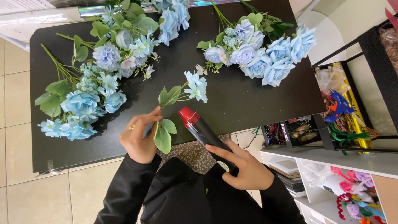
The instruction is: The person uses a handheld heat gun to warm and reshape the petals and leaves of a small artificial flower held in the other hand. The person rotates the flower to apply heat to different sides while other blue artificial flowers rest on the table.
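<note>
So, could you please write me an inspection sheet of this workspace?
Surface: black table, matte.
Job's things: flower sprig with green leaves; black tool with red tip.
Clutter: blue flower bunches.
Hands: left hand pinches the sprig's stem; right hand grips the tool.
Cables: thin dark cable below the table's edge.
Surroundings: tiled floor; white shelf unit with craft supplies; blue glue gun.

Bright, even indoor light falls from above. The black table shows a soft sheen along its far edge and only faint shadows under the flowers. A pale surface past the far left corner is glared nearly white. Focus is sharp throughout, with no motion blur; lines bend slightly at the frame edges.
</note>
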